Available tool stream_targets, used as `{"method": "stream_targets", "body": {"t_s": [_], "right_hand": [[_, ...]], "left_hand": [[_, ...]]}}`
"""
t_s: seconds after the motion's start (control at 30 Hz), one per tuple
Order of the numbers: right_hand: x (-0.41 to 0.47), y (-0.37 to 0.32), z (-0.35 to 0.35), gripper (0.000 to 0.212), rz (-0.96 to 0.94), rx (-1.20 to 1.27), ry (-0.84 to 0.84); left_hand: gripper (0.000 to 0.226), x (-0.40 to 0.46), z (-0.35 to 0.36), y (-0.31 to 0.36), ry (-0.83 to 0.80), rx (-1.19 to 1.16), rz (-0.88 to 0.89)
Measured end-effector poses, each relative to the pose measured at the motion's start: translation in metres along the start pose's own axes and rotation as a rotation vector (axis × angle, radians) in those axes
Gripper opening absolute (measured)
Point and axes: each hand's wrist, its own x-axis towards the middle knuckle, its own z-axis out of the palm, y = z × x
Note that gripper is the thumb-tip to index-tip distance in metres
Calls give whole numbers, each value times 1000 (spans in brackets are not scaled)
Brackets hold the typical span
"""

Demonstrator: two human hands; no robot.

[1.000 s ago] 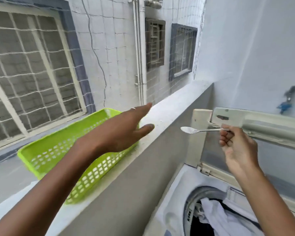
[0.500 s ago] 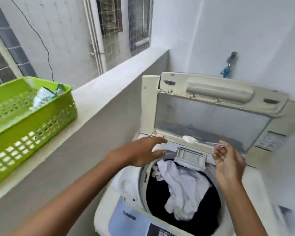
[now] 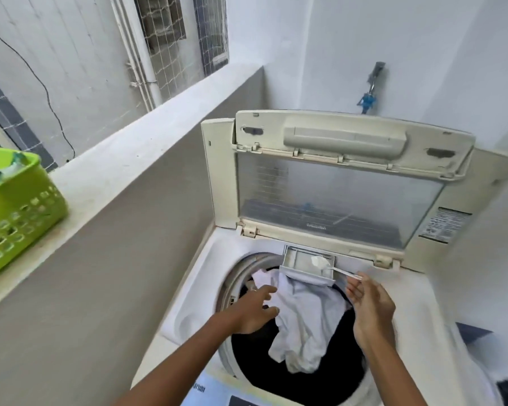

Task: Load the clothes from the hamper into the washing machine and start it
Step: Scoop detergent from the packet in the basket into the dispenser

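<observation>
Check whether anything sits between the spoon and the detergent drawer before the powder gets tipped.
Nothing visible blocks it. The right hand pinches the spoon by its handle, and the bowl, heaped with white powder, is already over the right part of the open detergent drawer. The left hand is apart, over the drum.

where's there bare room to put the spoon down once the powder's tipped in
Bare patches: the ledge between the green basket and the far wall, and the washer top right of the drum. Crowded: the drum mouth, with white cloth, both hands, and the spoon over the open drawer.
</observation>
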Motion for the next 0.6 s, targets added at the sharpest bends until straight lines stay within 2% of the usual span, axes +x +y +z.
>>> {"method": "stream_targets", "body": {"t_s": [0.17, 0.37, 0.5, 0.6], "right_hand": [[7, 13, -3, 20, -57, -142, -62], [-9, 23, -7, 17, -198, -463, -229], [-13, 26, -8, 23, -318, -613, -212], [-17, 30, -11, 25, -346, -632, -183]], "left_hand": [[57, 9, 6, -11, 25, -65, -60], [58, 20, 8, -15, 37, -64, -84], [57, 25, 9, -16, 40, -67, -83], [58, 27, 11, -20, 35, -63, -81]]}}
